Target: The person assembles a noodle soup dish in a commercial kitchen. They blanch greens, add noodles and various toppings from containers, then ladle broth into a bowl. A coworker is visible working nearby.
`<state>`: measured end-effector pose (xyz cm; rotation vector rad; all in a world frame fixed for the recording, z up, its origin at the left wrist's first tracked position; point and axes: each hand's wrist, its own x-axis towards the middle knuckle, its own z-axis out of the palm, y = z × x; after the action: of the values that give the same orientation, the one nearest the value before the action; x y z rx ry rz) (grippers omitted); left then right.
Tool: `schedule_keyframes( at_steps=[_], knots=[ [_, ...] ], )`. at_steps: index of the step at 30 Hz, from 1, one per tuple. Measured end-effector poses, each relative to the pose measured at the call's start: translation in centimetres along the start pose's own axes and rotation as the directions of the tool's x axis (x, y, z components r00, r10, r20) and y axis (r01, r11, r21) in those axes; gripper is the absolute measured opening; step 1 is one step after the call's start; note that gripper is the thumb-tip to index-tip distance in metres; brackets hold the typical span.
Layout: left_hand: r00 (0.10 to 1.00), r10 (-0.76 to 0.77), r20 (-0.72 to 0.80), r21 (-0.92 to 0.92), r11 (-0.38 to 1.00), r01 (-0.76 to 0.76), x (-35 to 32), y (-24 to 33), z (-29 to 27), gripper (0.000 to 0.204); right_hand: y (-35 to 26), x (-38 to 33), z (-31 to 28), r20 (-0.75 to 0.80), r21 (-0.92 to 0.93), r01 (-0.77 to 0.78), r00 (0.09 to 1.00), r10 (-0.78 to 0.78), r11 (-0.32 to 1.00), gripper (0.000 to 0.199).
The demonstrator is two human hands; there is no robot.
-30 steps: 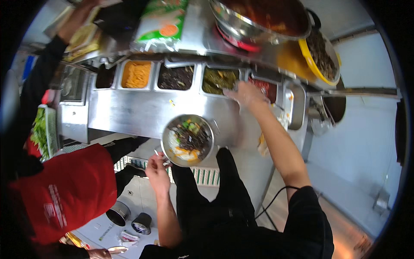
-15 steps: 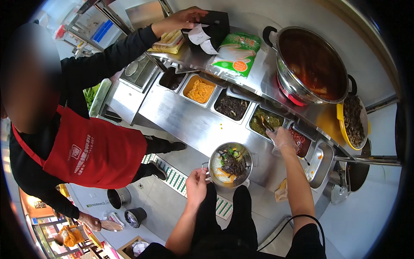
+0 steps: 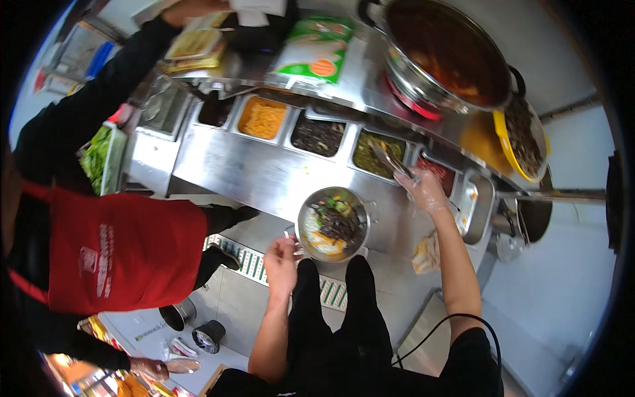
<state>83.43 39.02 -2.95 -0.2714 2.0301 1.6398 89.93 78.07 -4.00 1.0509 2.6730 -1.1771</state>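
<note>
A round metal pot (image 3: 360,246) stands at the near edge of the steel counter, holding white noodles, shredded dark topping, orange shreds and green pieces. My left hand (image 3: 281,260) is closed on the pot's left handle. In my right hand (image 3: 424,192), covered by a clear plastic glove, is a pair of metal tongs (image 3: 394,159). The tongs' tips are over or in a steel tray of chopped green vegetables (image 3: 368,157); blur hides whether they grip anything. Beside it are a tray of dark shreds (image 3: 317,137) and a tray of red chopped topping (image 3: 433,170).
A large pot of red broth (image 3: 450,53) sits on the raised shelf, near a yellow-rimmed bowl (image 3: 504,142). A green-and-white bag (image 3: 317,49) and orange shreds (image 3: 262,120) are farther left. A person in a red apron (image 3: 132,248) stands at left, one arm over the shelf.
The whole view has shifted, so the counter sits higher and farther left. The tongs show more of their length now. My left hand stays at the pot handle.
</note>
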Motion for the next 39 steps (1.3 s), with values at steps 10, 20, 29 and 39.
schedule_keyframes(
  at_steps=[10,20,29,39],
  knots=[
    [0.999,0.029,0.035,-0.027,0.999,-0.028,2.3,0.7,1.5,0.031,-5.6,-12.4,-3.8,0.120,-0.062,0.108,0.988,-0.100,0.992,0.053],
    [0.995,0.086,0.054,0.021,0.996,-0.087,3.2,2.0,4.1,0.027,-2.6,-14.4,-1.0,0.132,-0.254,0.188,0.979,-0.158,0.949,0.073],
    [0.993,0.108,0.053,0.055,0.992,-0.111,2.5,1.5,4.6,0.023,-2.5,-16.0,-4.9,0.263,-0.084,-0.033,0.963,0.054,0.996,0.078],
    [0.998,0.023,0.058,0.030,0.999,-0.025,-0.6,-0.5,3.2,0.025,1.1,-14.9,-8.7,0.198,0.167,-0.053,0.980,0.019,0.985,0.086]
  ],
)
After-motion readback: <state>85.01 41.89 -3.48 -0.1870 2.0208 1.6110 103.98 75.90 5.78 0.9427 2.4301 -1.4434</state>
